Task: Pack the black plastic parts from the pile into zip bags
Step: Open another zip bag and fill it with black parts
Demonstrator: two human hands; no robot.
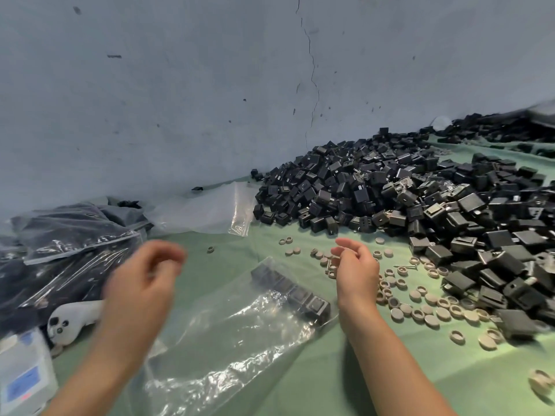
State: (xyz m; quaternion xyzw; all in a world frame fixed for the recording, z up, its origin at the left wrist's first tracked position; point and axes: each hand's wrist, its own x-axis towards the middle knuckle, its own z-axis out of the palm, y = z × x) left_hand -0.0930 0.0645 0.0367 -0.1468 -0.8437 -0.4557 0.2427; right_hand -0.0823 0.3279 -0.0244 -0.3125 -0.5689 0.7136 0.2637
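while both bare forearms reach in from 6 o'clock over a green cloth [375, 373], the left hand [144, 277] hovers at about 8 o'clock, smeared by motion blur, its fingers loosely curled with nothing seen in them. the right hand [357, 270] hangs at about 5 o'clock, fingers curled and thumb tip close to the forefinger; whether it pinches some small piece cannot be told.

between the two hands, at 6 o'clock, a clear zip bag [228, 340] lies flat on the cloth. a row of black plastic parts [295, 292] sits inside it at its far end, just beside the right wrist.

the pile of black plastic parts [405, 190] fills the frame from 2 to 4 o'clock, heaped against the grey wall [180, 85], which carries a thin crack [312, 79] at 12 o'clock. tan round caps [426, 310] are scattered on the cloth along the near edge of the pile, at 4 o'clock, some of them under the right hand.

at 9 o'clock, filled zip bags [72, 235] of dark parts are stacked by the wall. empty clear bags [207, 211] lie between them and the pile. a white handheld controller [72, 321] rests at 8 o'clock, touching the filled bags, and a white box with a blue label [24, 373] stands at the corner near 7 o'clock.
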